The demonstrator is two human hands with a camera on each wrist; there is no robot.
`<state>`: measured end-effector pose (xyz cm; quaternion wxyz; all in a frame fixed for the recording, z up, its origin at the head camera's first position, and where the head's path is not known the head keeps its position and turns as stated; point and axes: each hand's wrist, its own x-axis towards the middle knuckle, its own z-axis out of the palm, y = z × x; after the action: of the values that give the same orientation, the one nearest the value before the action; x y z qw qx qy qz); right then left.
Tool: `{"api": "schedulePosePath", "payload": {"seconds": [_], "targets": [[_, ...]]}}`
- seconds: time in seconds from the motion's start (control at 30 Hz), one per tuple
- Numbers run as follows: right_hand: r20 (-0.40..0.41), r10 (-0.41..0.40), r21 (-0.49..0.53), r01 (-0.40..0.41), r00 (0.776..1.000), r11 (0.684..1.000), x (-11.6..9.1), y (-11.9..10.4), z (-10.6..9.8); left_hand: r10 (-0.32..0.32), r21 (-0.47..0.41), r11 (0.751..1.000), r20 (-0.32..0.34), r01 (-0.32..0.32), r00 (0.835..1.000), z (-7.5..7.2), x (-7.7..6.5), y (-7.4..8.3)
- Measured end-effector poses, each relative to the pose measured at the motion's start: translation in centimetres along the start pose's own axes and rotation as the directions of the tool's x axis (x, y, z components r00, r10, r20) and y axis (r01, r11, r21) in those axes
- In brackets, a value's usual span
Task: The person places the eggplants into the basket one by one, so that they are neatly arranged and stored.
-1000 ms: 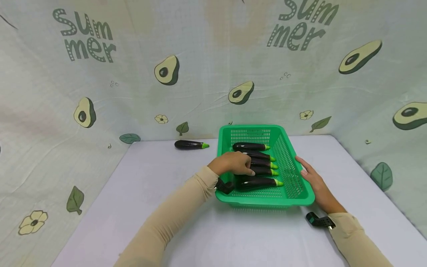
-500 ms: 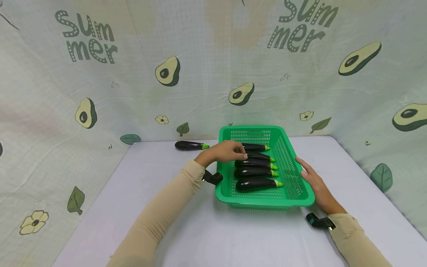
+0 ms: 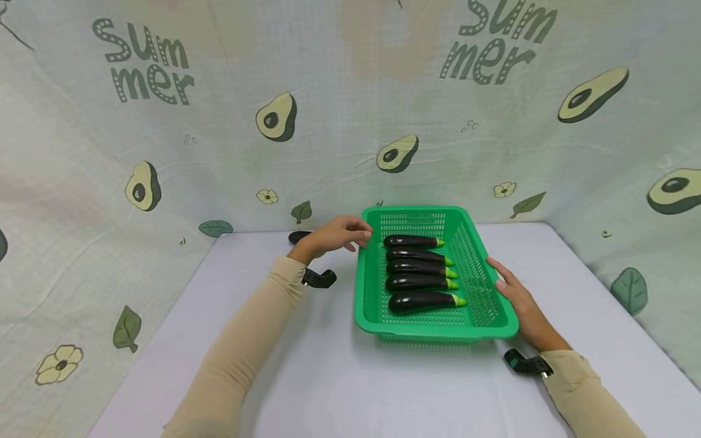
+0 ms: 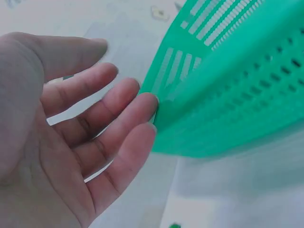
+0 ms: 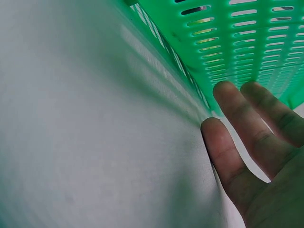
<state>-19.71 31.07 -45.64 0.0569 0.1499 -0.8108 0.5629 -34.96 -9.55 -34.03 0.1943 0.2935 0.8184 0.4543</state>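
A green plastic basket [image 3: 438,331] stands on the table with several dark eggplants [image 3: 418,267] lying in a row inside, green stem ends to the right. My left hand [image 3: 335,234] is just outside the basket's left rim, holding nothing. In the left wrist view its relaxed fingers [image 4: 135,107] are loosely bent right beside the green wall. Partly hidden behind this hand lies one more eggplant [image 3: 297,236] on the table. My right hand [image 3: 520,307] rests at the basket's right side. Seen from the right wrist, its extended fingers [image 5: 232,102] lie against the slotted wall.
A white cloth covers the table [image 3: 328,377]. Behind it hangs a printed backdrop [image 3: 339,91] with avocados, leaves and lettering. Each wrist wears a black camera mount, such as the left mount [image 3: 319,278].
My left hand has come up out of the basket and moved left and away over its left rim, leaving the eggplants in their row. The right hand has stayed at the basket's side.
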Motion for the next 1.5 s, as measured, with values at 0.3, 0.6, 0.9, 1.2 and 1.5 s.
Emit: {"api": "schedulePosePath", "payload": {"seconds": [0.3, 0.6, 0.9, 1.2, 1.5], "targets": [[-0.012, -0.003, 0.002, 0.003, 1.0, 1.0, 0.0, 0.0, -0.3, -0.038, -0.114, 0.993, -0.087, 0.028, 0.996, -2.1, -0.1, -2.7], [0.0, 0.013, 0.015, -0.013, 1.0, 1.0, 0.1, 0.0, -0.2, -0.105, -0.152, 0.986, -0.228, 0.072, 0.968, -3.7, -0.2, -5.4], [0.005, 0.007, 0.015, -0.007, 1.0, 1.0, 0.3, -0.3, -0.1, -0.07, 0.061, 0.992, -0.472, 0.111, 0.879, -4.3, -1.3, -7.8], [-0.001, 0.004, 0.009, -0.004, 1.0, 1.0, 0.3, -0.2, -0.2, -0.034, 0.296, 0.929, -0.528, 0.222, 0.849, -4.9, -1.7, -10.0], [0.005, 0.008, 0.004, -0.008, 1.0, 1.0, -0.1, 0.0, -0.2, -0.112, 0.395, 0.83, -0.575, 0.395, 0.81, -5.1, -1.9, -12.1]]}}
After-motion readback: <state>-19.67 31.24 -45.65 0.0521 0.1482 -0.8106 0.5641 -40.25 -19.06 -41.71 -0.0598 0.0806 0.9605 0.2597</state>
